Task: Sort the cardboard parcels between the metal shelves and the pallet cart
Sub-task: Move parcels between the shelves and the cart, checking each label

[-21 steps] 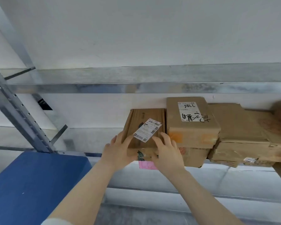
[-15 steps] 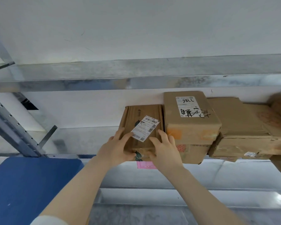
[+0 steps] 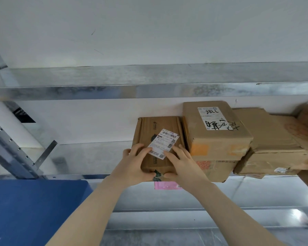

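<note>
Two hands grasp the small labelled parcel [image 3: 158, 128] at the front edge of the metal shelf [image 3: 89, 157]: left hand [image 3: 133, 164] and right hand [image 3: 183, 166], fingers [image 3: 143, 150] on top, thumbs in front. A taller parcel [image 3: 215, 139] sits just beside.

Galvanised metal shelves [image 3: 149, 91] with a dull, mottled grey sheen. On the lower shelf, a small cardboard parcel [image 3: 155, 126], matt brown, carries a smooth white paper label [image 3: 164, 143]. Beside it, cardboard boxes [image 3: 215, 137] look matt, creased and scuffed. At lower left, a blue surface [image 3: 34, 210] is matt.
</note>
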Available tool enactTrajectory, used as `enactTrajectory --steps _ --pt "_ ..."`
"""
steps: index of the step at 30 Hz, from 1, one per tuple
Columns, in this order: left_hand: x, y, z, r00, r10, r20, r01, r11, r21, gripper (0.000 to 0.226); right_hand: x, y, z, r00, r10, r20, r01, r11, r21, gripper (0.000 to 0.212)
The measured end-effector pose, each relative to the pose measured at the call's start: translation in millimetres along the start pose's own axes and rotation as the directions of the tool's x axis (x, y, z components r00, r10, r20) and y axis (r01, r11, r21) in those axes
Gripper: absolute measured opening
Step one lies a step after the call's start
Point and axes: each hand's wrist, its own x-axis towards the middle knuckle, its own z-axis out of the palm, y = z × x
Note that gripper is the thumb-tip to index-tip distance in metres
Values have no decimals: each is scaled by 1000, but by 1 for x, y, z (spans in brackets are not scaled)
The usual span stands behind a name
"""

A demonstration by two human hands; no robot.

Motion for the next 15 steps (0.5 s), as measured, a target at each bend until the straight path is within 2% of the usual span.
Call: enactTrajectory --steps 4,9,15 --pt "-17 -8 -10 999 5 -32 -1 994 112 81 -4 -2 2 995 -71 -71 73 997 32 68" --pt "-34 -4 -5 996 -22 -85 31 993 111 76 -2 -4 3 997 -75 16 73 992 108 70" --pt "-47 -5 -2 989 -91 -118 104 989 108 72 -7 -8 3 989 -142 37 136 982 132 65"
